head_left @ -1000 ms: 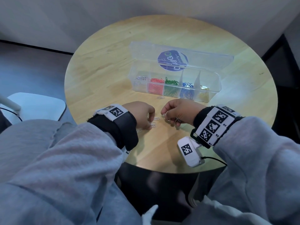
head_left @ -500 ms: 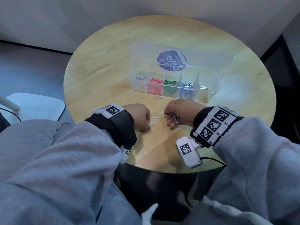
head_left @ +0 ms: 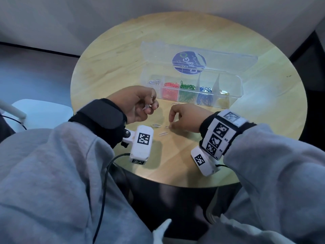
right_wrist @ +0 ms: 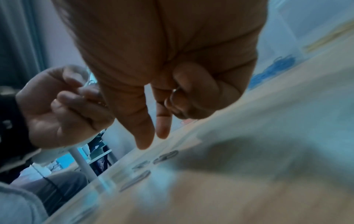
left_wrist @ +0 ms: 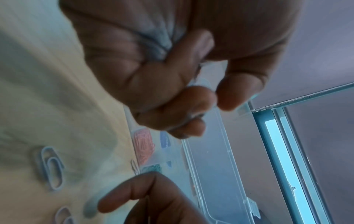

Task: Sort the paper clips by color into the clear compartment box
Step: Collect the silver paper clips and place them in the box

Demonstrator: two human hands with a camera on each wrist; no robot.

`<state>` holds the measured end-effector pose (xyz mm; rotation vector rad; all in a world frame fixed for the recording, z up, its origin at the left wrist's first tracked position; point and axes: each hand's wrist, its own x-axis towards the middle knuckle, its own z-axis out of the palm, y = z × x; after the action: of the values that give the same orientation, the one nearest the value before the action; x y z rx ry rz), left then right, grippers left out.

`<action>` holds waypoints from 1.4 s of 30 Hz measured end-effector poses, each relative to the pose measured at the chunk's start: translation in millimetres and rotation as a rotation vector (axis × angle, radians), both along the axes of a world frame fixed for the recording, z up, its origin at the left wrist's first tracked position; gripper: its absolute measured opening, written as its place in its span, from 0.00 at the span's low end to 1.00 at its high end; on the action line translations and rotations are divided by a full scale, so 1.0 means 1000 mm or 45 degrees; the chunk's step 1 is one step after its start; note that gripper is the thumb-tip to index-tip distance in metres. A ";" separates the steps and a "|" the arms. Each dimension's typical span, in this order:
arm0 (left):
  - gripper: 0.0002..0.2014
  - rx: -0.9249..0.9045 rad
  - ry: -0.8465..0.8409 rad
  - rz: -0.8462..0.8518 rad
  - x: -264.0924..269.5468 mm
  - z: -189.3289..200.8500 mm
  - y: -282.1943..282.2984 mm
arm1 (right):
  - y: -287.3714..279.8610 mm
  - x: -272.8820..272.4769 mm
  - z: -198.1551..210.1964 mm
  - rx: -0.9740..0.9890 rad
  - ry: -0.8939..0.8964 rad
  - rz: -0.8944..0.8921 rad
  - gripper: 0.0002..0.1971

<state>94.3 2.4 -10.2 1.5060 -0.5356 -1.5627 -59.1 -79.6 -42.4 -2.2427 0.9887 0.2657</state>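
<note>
Off to the left stands a white chair (head_left: 42, 111), beside the round wooden table (head_left: 112, 55). The left hand (head_left: 135, 104) is lifted off the tabletop, palm turned up, fingers curled round a small bunch of silver paper clips (head_left: 146, 106). Below it, three loose silver clips (head_left: 156, 125) lie on the wood, near the table's front edge and between the two wrists. The right hand (head_left: 184, 118) is low over them, thumb and forefinger pointing down at the nearest clip; the other fingers are curled on a clip (right_wrist: 172, 98) tucked against the palm. One more silver clip (head_left: 175, 103) lies just in front of the clear compartment box (head_left: 235, 92), whose lid (head_left: 228, 59) is folded back. Its compartments hold silver, red, green, blue and yellow clips, left to right.
</note>
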 end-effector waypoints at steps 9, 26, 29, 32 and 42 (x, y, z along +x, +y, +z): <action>0.11 0.157 -0.458 0.026 0.000 -0.005 -0.005 | 0.008 0.004 0.000 -0.092 0.210 0.220 0.05; 0.11 0.259 -1.550 -0.695 -0.021 -0.042 -0.004 | -0.015 -0.019 0.006 0.735 -0.143 -0.383 0.12; 0.09 0.298 -1.498 -0.739 -0.020 -0.040 -0.004 | -0.015 -0.017 0.004 0.931 -0.317 -0.511 0.12; 0.07 0.345 -1.387 -0.769 -0.018 -0.035 -0.001 | -0.013 -0.015 0.004 1.111 -0.441 -0.586 0.12; 0.12 0.209 -0.555 -0.174 -0.007 -0.006 -0.003 | -0.011 -0.015 0.007 1.291 -0.670 -0.870 0.14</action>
<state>87.6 -1.0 -16.5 1.9896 -0.7845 -1.4066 -74.0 -90.2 -35.2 -0.9130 0.9497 -0.1221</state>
